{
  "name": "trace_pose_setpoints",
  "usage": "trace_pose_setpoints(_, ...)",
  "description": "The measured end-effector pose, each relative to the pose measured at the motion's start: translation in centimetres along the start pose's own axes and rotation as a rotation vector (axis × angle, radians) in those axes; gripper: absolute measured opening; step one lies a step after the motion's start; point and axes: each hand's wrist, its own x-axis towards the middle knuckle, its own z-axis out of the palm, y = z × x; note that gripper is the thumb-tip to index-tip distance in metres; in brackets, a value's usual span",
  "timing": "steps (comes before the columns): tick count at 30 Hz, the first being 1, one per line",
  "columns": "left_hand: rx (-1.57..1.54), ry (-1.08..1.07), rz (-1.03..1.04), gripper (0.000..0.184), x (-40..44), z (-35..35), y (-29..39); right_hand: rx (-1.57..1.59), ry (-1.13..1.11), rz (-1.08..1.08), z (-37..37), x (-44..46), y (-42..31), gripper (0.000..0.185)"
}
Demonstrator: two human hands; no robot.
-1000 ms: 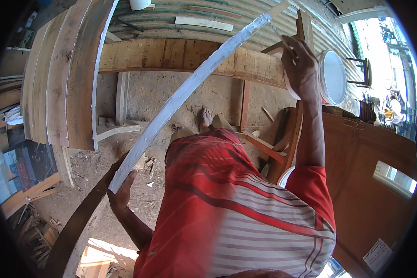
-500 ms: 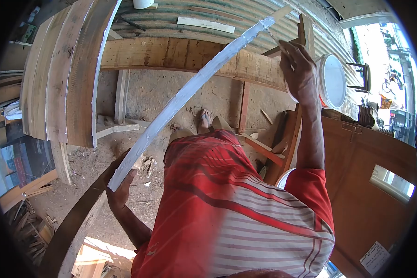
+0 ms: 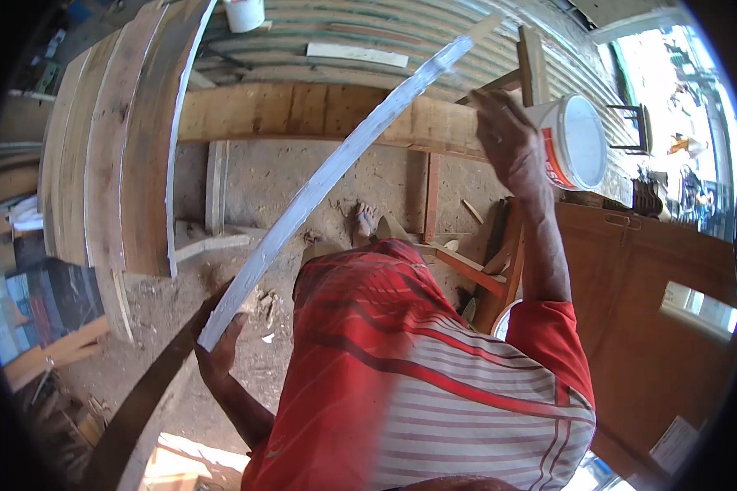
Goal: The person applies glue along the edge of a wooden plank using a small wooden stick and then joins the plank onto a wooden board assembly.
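A long wooden strip (image 3: 319,186), its upper face coated with a wet white paste, slants from lower left to upper right in front of me. Around its near lower end my left hand (image 3: 219,348) is closed, fingers partly hidden beneath. My right hand (image 3: 509,141) is closed just right of the strip's far end, blurred by motion. It pinches a thin stick-like tool (image 3: 465,80), smeared now, whose tip lies close to the paste. Bare wood shows at the strip's far tip.
Joined planks (image 3: 110,147) edged with white paste lie at left. A thick beam (image 3: 278,113) crosses behind the strip; a dark beam (image 3: 151,372) lies lower left. A white bucket (image 3: 583,143) stands right of my right hand, near a brown panel (image 3: 630,270).
My right hand has moved slightly left and down beside the strip's far end. My left hand keeps its grip. The camera view has shifted a little.
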Motion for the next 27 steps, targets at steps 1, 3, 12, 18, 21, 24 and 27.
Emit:
trace_pose_setpoints(1, 0.01, -0.012, 0.005, 0.048, 0.3, 0.2, -0.3, 0.061, -0.023, -0.045, 0.1, -0.4, -0.5, 0.04)
trace_pose_setpoints(3, 0.054, 0.002, 0.034, 0.046, 0.0, -0.2, -2.2, 0.014, -0.06, -0.087, -0.4, -0.8, -0.9, 0.042)
trace_pose_setpoints(12, 0.034, -0.021, 0.007, 0.047, 0.2, -0.5, -3.7, -0.036, 0.031, -0.016, -0.5, 1.2, 1.2, 0.032)
trace_pose_setpoints(18, -0.077, 0.022, -0.017, 0.045, -0.4, -0.5, -3.6, 0.1, -0.097, -0.192, -0.8, -1.3, -3.5, 0.035)
trace_pose_setpoints(21, 0.007, -0.005, 0.061, 0.044, 0.3, -0.2, -3.4, 0.11, -0.036, -0.154, -1.9, -1.1, -3.2, 0.034)
trace_pose_setpoints(24, 0.042, -0.008, 0.108, 0.044, 0.2, 0.0, -1.3, 0.141, 0.034, -0.003, -1.9, -0.4, -2.1, 0.032)
trace_pose_setpoints(27, 0.02, 0.002, 0.089, 0.044, 0.1, 0.5, 0.3, 0.104, 0.056, 0.144, -2.0, -0.2, -2.5, 0.03)
